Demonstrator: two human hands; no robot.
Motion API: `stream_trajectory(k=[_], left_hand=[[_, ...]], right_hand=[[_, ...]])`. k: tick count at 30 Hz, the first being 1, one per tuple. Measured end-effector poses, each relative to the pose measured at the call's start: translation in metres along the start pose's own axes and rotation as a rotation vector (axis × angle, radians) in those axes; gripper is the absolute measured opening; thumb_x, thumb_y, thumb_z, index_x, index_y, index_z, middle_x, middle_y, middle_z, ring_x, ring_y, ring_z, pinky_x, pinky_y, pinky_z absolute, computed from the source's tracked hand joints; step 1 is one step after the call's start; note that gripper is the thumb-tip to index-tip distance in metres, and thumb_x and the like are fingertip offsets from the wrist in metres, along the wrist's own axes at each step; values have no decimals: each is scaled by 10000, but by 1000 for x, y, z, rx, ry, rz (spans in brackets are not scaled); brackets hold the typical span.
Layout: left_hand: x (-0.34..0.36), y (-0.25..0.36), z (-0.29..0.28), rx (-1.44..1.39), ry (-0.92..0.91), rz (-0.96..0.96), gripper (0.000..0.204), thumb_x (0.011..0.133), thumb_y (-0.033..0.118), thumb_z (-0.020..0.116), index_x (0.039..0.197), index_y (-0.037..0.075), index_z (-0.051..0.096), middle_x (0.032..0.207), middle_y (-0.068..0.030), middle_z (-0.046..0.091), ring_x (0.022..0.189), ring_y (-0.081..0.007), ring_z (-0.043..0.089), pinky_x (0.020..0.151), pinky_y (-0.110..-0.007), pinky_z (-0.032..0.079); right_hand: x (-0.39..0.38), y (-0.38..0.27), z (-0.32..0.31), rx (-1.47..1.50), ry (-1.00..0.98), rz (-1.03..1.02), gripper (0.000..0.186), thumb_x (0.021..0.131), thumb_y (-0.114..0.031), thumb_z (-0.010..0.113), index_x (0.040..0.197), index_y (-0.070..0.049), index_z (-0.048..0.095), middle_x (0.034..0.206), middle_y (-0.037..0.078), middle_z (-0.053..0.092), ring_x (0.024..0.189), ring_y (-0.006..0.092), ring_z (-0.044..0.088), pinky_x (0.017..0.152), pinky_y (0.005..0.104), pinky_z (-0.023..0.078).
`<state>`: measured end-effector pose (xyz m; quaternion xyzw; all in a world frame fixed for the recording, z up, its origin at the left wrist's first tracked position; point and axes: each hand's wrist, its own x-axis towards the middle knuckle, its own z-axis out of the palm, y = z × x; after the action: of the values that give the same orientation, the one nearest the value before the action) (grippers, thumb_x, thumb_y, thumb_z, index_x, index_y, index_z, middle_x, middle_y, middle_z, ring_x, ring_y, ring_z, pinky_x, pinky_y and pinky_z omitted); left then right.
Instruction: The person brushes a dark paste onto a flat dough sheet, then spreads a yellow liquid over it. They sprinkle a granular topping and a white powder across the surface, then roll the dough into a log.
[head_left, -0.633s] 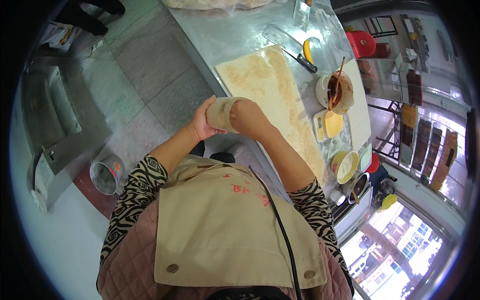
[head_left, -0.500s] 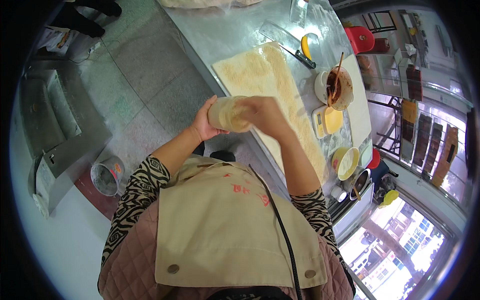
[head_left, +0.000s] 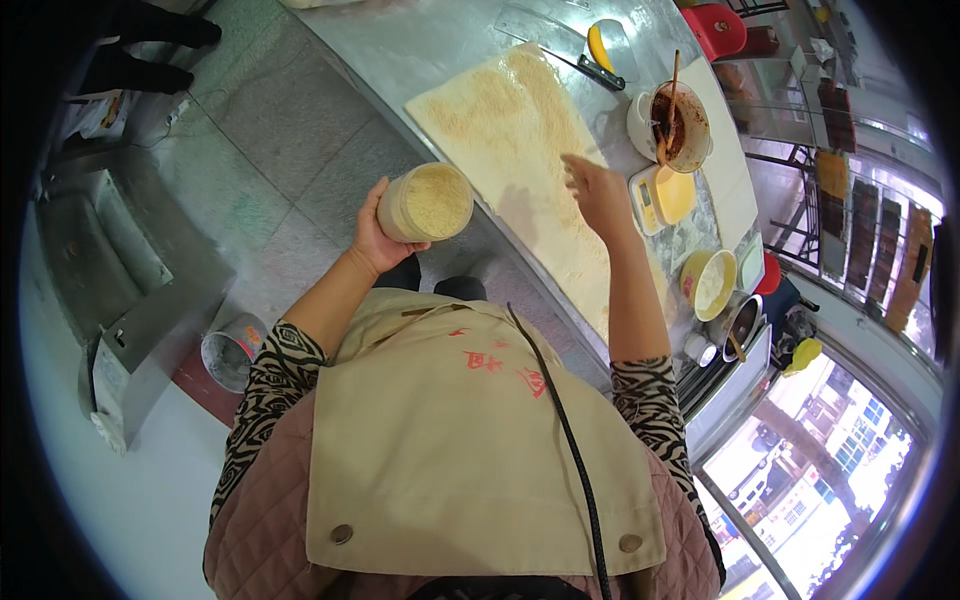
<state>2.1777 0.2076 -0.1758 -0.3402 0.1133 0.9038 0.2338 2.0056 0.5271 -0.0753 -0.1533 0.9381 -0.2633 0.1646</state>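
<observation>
My left hand is closed round a clear round jar, tilted so its mouth shows. Pale yellow powder fills the jar almost to the rim. Above the dough sheet, my right hand is held with its fingers partly bent and apart; no held thing shows in it. The wide, flat dough sheet lies along the table's near edge. Light brown powder or crumbs cover much of its top, thicker at the far end and along the right side.
On the steel table are a knife, a banana-shaped yellow thing, a pot of dark red paste, a yellow scale and a yellow tub of white powder. A metal bucket stands at left.
My right hand has come out of the jar's mouth and moved right, over the dough sheet. The jar has turned so that the powder inside shows.
</observation>
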Motion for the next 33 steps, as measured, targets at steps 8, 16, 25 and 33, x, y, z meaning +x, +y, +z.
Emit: stream_trajectory(k=[8,16,25,33], left_hand=[[-12,0,8,-45,-67,39,680,962,700,496,1337,147,626,1235,-137,676,1017,-322,680,679,-470,581],[-16,0,9,-86,-81,44,680,961,696,498,1349,152,623,1240,-127,683,1014,-326,690,654,-468,580],[-30,13,-15,-173,25,72,663,956,700,500,1331,170,637,1259,-113,684,1049,-332,684,657,-459,566],[-26,31,-24,-243,-81,89,669,968,700,478,1329,158,631,1277,-124,674,1089,-341,681,675,-463,585]], right_hand=[[37,-11,16,-21,-120,-111,382,943,-87,647,1321,-129,684,1195,173,729,1132,326,695,967,415,551],[124,26,59,-226,94,-158,490,878,72,512,1328,-65,646,1389,181,620,1297,405,559,1088,450,481],[152,9,70,-142,54,-209,546,837,107,502,1328,-78,655,1382,187,625,1277,391,583,1073,432,486],[123,-17,102,-264,-113,-219,658,806,136,546,1435,-58,551,1517,205,507,1395,387,485,1168,440,423]])
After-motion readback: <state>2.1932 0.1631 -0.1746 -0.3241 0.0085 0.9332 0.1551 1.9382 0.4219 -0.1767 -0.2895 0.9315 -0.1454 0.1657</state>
